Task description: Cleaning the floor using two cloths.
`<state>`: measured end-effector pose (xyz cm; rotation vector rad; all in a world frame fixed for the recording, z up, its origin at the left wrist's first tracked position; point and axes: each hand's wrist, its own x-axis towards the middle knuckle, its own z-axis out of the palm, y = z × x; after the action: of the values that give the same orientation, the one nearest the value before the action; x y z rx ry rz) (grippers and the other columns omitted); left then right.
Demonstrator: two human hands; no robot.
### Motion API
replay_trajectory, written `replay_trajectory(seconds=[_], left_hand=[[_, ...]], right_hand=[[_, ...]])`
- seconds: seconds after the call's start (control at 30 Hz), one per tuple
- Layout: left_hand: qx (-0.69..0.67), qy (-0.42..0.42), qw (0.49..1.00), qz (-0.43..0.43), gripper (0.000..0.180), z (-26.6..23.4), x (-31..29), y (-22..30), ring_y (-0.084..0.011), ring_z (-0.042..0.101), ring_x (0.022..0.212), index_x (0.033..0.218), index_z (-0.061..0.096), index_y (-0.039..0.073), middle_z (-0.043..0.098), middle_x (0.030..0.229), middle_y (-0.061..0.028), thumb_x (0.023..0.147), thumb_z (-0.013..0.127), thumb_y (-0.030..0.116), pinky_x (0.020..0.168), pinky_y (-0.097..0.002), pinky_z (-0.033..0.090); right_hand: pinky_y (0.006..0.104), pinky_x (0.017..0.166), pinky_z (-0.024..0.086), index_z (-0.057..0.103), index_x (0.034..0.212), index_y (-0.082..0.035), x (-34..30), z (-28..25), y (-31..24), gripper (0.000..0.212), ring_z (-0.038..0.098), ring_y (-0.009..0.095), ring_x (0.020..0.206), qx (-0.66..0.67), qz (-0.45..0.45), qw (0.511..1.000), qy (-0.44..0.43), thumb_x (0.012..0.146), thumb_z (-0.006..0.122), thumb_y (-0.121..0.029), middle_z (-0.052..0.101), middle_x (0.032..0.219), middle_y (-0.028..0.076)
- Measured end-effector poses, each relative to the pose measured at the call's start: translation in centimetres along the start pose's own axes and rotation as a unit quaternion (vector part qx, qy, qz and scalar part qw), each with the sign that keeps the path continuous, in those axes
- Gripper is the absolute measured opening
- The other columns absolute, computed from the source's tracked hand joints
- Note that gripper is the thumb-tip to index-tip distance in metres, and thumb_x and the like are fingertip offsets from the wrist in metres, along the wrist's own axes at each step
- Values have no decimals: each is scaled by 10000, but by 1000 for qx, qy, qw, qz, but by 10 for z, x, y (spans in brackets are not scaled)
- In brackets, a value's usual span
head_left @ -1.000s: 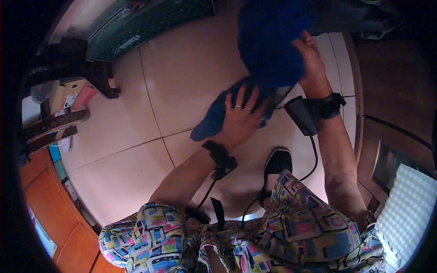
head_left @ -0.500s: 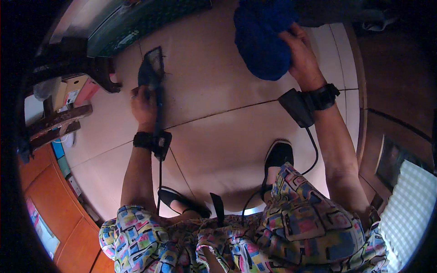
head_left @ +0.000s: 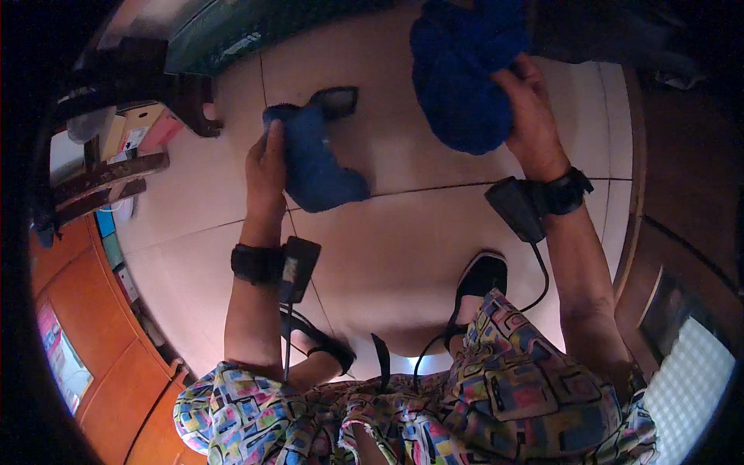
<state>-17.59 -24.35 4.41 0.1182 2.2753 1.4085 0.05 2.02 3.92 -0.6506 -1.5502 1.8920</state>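
My left hand (head_left: 267,172) is closed on a limp piece of blue cloth (head_left: 316,167), its thumb lying over the near side. From the cloth's far end sticks out a dark-edged flap (head_left: 339,101) with a greyish middle; what kind of article it is I cannot tell. Further right and higher, my right hand (head_left: 535,128) grips the edge of a larger, rounded bundle of darker blue cloth (head_left: 461,97) that looks thick and soft. Some of the right fingers are hidden behind that bundle. Both pieces are held apart above the tiled floor (head_left: 403,232).
A green patterned box (head_left: 232,43) lies at the far left. Beside it are dark wooden furniture legs (head_left: 124,174) and small boxes (head_left: 139,128). An orange cabinet (head_left: 108,325) stands near left, brown wooden furniture (head_left: 682,194) at right. Black cables hang from my wrist straps (head_left: 566,192).
The blue cloth in my left hand has turned and now spreads rightward, its flap swinging right. Both hands appear slightly further right; the right hand keeps its bundle.
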Motion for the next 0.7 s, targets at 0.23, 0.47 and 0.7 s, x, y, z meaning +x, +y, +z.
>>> replay_trajectory(seconds=[0.23, 0.47, 0.7], left_hand=[[303, -9, 939, 161, 680, -16, 11, -20, -313, 454, 1211, 1351, 446, 30, 389, 1402, -204, 853, 655, 443, 961, -399, 423], [447, -39, 816, 364, 736, 58, -20, -57, -452, 285, 1320, 1381, 435, 172, 288, 1458, -244, 774, 697, 495, 1018, -542, 311], [437, 88, 828, 339, 562, 72, 16, -75, -424, 308, 1304, 1299, 525, 237, 386, 1391, -195, 793, 682, 423, 1017, -563, 275]], right_hand=[[333, 921, 463, 523, 1241, -2, 10, -1, 5, 440, 576, 210, 1045, 72, 90, 993, -14, 836, 623, -144, 592, 1188, 99], [328, 953, 429, 458, 1293, 50, 10, -11, 16, 555, 543, 240, 1086, -1, 87, 996, -22, 821, 645, -173, 571, 1203, 136], [328, 962, 419, 441, 1311, 55, 2, -19, 19, 553, 538, 247, 1088, -52, 105, 992, 46, 836, 626, -160, 571, 1206, 146]])
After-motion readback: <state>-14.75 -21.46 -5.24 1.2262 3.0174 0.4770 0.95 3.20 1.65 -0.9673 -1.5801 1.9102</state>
